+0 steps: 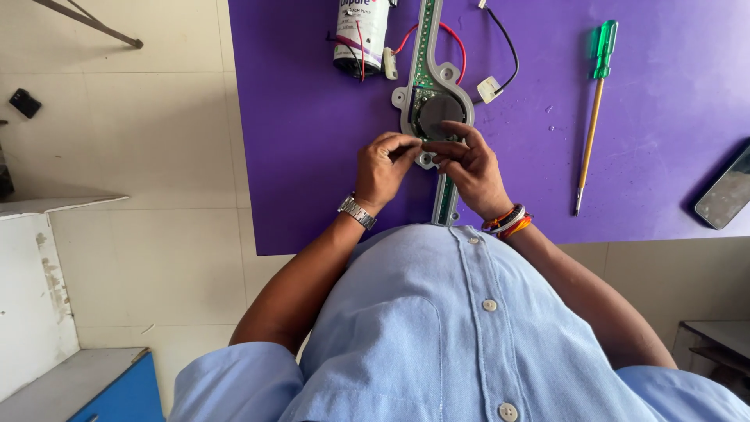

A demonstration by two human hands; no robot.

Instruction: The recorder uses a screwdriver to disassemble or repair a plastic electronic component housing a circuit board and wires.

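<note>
Under you runs a pale tiled floor [156,141], with a white cabinet [31,297] at its left side and a blue-fronted unit [117,391] low in the left corner. Your purple table [328,172] fills the upper right of the view, its near edge against your blue shirt [437,336]. Along the table's middle lies a long grey frame with a green circuit strip and a round dark disc [439,113] (it runs from the far edge to the near edge). At the far edge, left of the frame, lies a white cylindrical pump [359,35] with red and black wires [508,55]. A green-handled screwdriver [594,117] lies well to the right, and a phone [726,195] sits at the right edge. Your left hand [383,168] (watch on its wrist) pinches narrowly at the frame just below the disc; I cannot tell what it grips. Your right hand [469,168] rests fingers on the disc's near rim, fingertips meeting the left's.
</note>
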